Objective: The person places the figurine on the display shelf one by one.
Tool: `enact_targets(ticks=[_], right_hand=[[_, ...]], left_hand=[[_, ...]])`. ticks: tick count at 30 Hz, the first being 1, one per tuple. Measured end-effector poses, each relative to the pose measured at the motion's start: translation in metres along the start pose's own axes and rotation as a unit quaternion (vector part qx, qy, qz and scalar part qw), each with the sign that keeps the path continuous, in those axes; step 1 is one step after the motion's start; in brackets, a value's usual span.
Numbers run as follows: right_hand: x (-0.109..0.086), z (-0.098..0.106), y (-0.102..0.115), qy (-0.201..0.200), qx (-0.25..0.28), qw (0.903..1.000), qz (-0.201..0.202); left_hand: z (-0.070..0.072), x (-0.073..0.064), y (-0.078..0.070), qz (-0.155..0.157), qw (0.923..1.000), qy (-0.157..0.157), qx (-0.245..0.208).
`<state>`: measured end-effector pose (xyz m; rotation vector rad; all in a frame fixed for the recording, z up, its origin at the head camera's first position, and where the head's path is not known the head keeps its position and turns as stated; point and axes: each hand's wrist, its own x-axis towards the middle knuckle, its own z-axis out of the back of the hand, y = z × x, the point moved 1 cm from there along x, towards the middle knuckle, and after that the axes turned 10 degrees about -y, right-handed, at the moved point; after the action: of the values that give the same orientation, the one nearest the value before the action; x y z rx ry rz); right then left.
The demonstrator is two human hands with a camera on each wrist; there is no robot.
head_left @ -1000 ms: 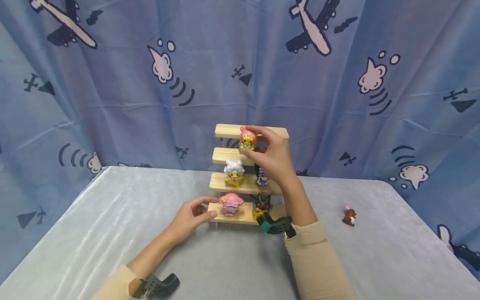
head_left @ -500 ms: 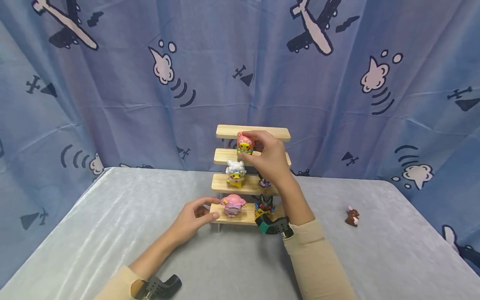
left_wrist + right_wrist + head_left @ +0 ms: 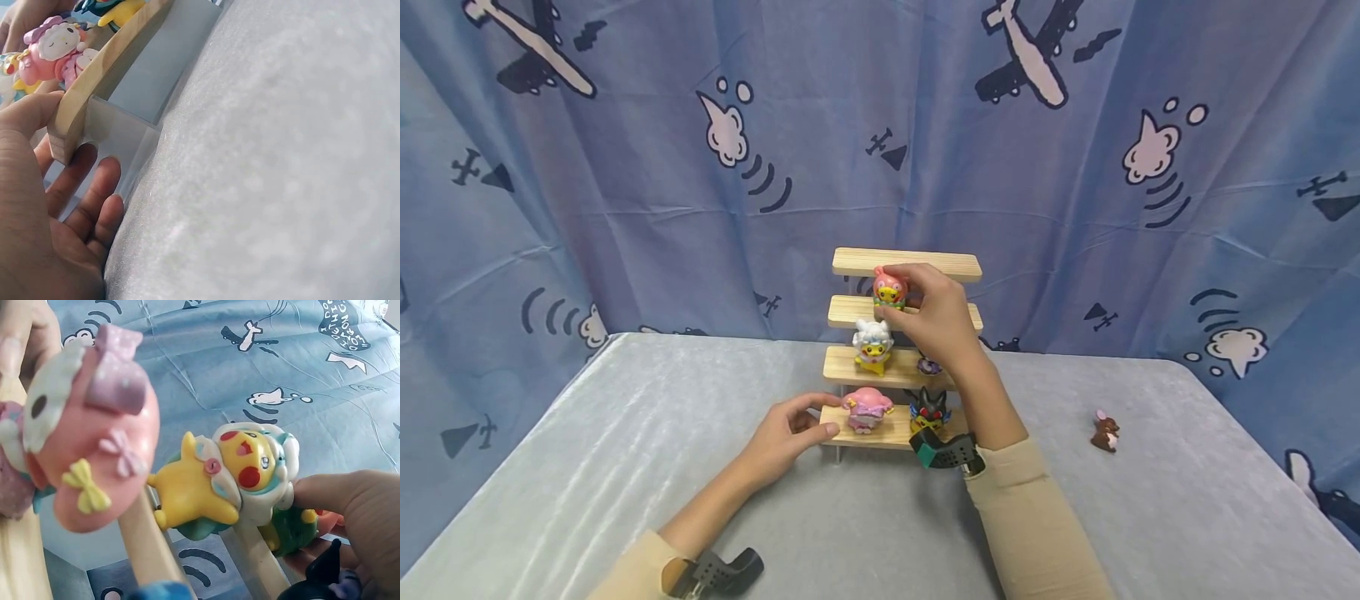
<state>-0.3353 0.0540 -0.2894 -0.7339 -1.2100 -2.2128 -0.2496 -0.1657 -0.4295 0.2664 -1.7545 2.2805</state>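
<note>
My right hand (image 3: 936, 317) pinches a yellow figurine in a pink hood (image 3: 889, 287) at the second-highest board of a four-tier wooden display stand (image 3: 907, 262). In the right wrist view that figurine is mostly hidden behind a yellow figurine with a white headpiece (image 3: 206, 487). With thumb above and fingers below, my left hand (image 3: 782, 442) grips the left end of the lowest board (image 3: 87, 94). Beside it on that board stand a pink figurine (image 3: 866, 408) and a black-eared one (image 3: 928, 408). A purple figurine (image 3: 928, 366) on the board above is partly covered by my right hand.
A small brown mouse figurine (image 3: 1105, 433) lies on the grey cloth-covered table (image 3: 1187, 500), right of the stand. Behind the table hangs a blue curtain (image 3: 820, 108) printed with planes. The stand has clear side supports (image 3: 119, 125).
My right hand has lowered the pink-hooded figurine slightly and to the left, down to the second-highest board; over the last half second it hardly moves. My left hand keeps its grip on the stand.
</note>
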Motion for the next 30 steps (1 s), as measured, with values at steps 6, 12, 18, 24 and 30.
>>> enact_targets(ticks=[6, 12, 18, 24, 30], right_hand=[[-0.0008, 0.0005, 0.0001, 0.007, -0.020, 0.9998, 0.001], [-0.0004, 0.0007, 0.0001, 0.015, -0.017, 0.9997, -0.006], [0.0011, 0.0026, -0.0008, 0.025, -0.003, 0.9995, -0.017], [0.0015, 0.0039, -0.0013, 0.017, -0.022, 0.9996, -0.002], [0.0009, 0.0022, 0.0008, -0.001, -0.021, 0.9995, 0.025]], left_hand=[[-0.0002, -0.0001, 0.0011, -0.004, 1.0000, 0.003, -0.005], [-0.0004, 0.0000, 0.0012, -0.008, 0.9999, 0.006, -0.012], [-0.0002, -0.0006, -0.0001, -0.008, 0.9999, 0.004, -0.013], [0.0002, -0.0005, 0.0003, -0.007, 0.9999, 0.004, -0.008], [0.0000, -0.0001, 0.0014, -0.006, 1.0000, 0.005, 0.001]])
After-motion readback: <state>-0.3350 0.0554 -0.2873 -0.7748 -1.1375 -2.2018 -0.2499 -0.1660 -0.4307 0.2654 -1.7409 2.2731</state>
